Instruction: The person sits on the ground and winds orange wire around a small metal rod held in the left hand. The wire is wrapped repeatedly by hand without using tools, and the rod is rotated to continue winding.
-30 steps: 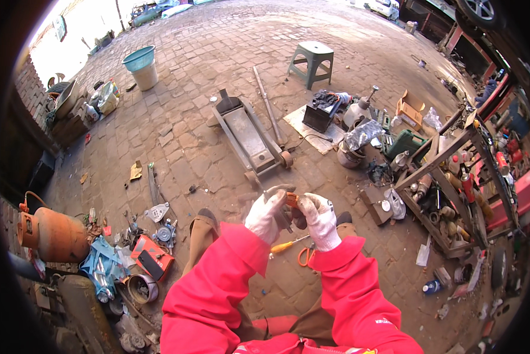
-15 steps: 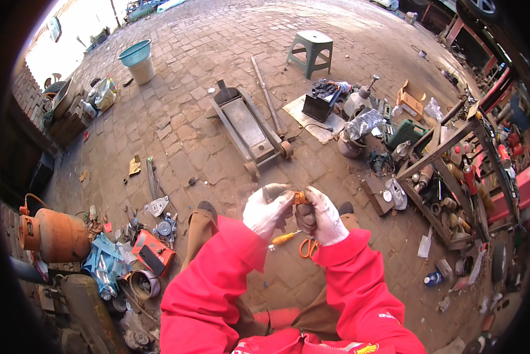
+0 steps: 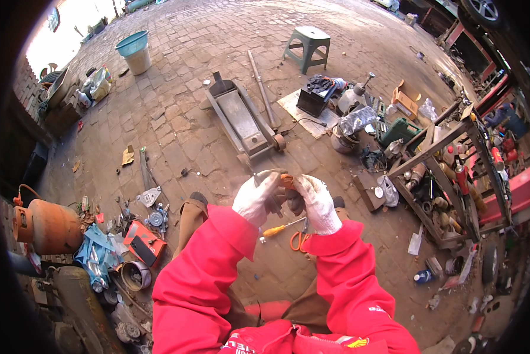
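Note:
Both hands wear white work gloves with darkened fingers and meet in front of my knees. Between them is a small orange piece (image 3: 287, 181), whose exact kind I cannot make out. My left hand (image 3: 258, 197) is closed on its left side, and a slim grey metal rod (image 3: 256, 178) sticks out by the thumb. My right hand (image 3: 314, 200) has its fingers bent and pinched at the orange piece's right side. Beneath the hands, on the paving, lie a screwdriver with a yellow handle (image 3: 273, 230) and orange-handled scissors (image 3: 299, 241).
A floor jack (image 3: 241, 118) stands ahead, with a long metal bar (image 3: 261, 88) beside it. Green stool (image 3: 307, 47) farther back. To the left are an orange gas cylinder (image 3: 55, 228) and a red box (image 3: 145, 245) bearing a phone. A cluttered metal frame (image 3: 433, 171) borders the right.
The orange piece has turned and now shows less of its ribbed side. My hands have shifted slightly, uncovering more of the screwdriver and scissors. The whole view has swung a little.

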